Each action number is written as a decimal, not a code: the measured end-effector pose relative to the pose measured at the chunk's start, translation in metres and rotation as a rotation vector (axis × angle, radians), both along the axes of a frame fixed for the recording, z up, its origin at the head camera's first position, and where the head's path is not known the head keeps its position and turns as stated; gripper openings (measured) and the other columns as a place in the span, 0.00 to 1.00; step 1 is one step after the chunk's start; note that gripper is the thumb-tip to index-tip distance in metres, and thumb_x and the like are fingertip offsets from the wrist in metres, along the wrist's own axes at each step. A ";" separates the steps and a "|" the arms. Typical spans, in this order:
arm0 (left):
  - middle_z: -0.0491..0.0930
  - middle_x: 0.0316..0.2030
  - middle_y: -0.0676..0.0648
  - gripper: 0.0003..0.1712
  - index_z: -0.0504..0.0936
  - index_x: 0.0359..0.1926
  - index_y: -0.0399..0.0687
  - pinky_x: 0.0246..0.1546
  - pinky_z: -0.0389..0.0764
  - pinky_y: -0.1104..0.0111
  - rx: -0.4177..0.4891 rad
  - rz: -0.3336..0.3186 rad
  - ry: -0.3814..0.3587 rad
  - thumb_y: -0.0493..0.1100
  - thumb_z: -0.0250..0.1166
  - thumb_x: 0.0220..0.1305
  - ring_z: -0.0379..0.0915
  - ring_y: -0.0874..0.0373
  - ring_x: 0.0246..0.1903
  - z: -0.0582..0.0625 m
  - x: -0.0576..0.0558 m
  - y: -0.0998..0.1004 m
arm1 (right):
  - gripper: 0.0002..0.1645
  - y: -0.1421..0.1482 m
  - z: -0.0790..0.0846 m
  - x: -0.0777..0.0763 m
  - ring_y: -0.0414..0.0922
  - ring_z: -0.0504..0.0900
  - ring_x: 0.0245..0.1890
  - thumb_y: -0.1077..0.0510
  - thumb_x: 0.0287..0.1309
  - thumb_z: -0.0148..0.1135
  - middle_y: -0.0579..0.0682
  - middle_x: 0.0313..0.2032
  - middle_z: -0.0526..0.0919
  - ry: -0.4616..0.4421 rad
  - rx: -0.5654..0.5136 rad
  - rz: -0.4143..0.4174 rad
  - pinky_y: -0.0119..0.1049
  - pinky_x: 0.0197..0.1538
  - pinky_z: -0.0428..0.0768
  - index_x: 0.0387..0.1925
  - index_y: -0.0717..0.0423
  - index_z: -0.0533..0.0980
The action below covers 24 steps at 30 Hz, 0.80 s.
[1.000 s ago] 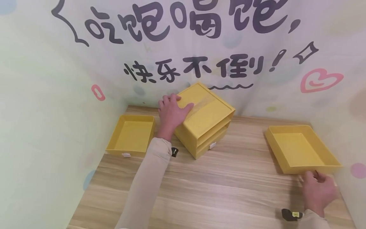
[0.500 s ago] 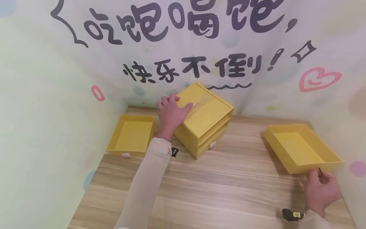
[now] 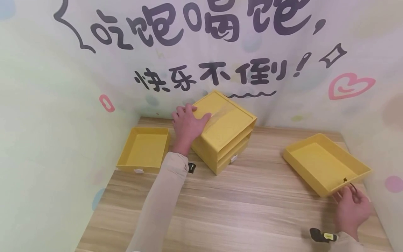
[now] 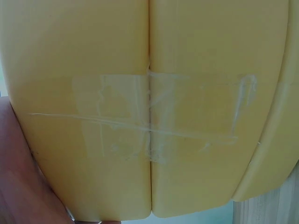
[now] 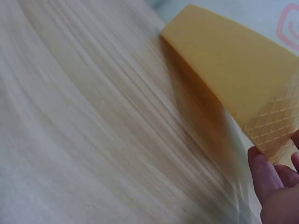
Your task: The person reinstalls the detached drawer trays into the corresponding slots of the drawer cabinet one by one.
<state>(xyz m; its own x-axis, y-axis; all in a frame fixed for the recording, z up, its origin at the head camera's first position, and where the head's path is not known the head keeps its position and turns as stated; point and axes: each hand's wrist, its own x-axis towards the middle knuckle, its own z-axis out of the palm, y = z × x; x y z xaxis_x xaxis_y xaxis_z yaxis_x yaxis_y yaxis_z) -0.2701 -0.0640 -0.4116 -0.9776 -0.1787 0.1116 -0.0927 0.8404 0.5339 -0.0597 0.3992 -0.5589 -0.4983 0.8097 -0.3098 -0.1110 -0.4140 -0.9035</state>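
Observation:
A yellow drawer unit (image 3: 227, 120) sits turned at an angle at the back middle of the wooden table. My left hand (image 3: 188, 126) grips its left top corner, thumb across the top and fingers over the edge. In the left wrist view, clear tape (image 4: 159, 116) crosses the unit's side. At the right, my right hand (image 3: 353, 207) holds a shallow yellow drawer (image 3: 321, 161) by its front, tilted and partly raised over the table. A thin dark curved piece (image 3: 354, 187) shows between hand and rim. The drawer's underside (image 5: 233, 56) and crosshatched front (image 5: 275, 121) show in the right wrist view.
Another yellow drawer (image 3: 144, 149) with a white tab (image 3: 138, 171) lies at the left. The unit has open slots and a white tab (image 3: 234, 159) low on its front. A printed fabric wall (image 3: 220, 49) stands behind, with pale walls on both sides.
The right hand has turned and tilted the right drawer, its far end swinging left and its front corner moving lower. The left hand and the drawer unit have stayed in place.

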 end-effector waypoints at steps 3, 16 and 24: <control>0.66 0.58 0.40 0.39 0.70 0.58 0.58 0.62 0.67 0.48 -0.003 -0.001 -0.002 0.77 0.60 0.57 0.59 0.41 0.60 0.000 0.000 0.000 | 0.11 0.004 0.001 0.000 0.37 0.89 0.29 0.70 0.62 0.63 0.45 0.37 0.85 0.015 -0.048 0.003 0.29 0.30 0.86 0.44 0.56 0.78; 0.67 0.58 0.40 0.39 0.71 0.58 0.58 0.60 0.69 0.50 -0.019 0.018 -0.006 0.77 0.60 0.58 0.61 0.40 0.59 0.001 0.000 0.001 | 0.03 0.011 0.001 0.001 0.47 0.91 0.25 0.64 0.74 0.50 0.48 0.37 0.89 0.072 -0.252 0.029 0.39 0.28 0.87 0.45 0.58 0.70; 0.67 0.57 0.39 0.38 0.70 0.57 0.57 0.58 0.69 0.48 -0.001 0.013 -0.009 0.76 0.61 0.59 0.61 0.39 0.58 0.003 0.002 0.002 | 0.03 0.009 0.004 0.000 0.49 0.90 0.24 0.63 0.74 0.51 0.48 0.36 0.90 0.081 -0.273 0.032 0.41 0.27 0.87 0.43 0.59 0.71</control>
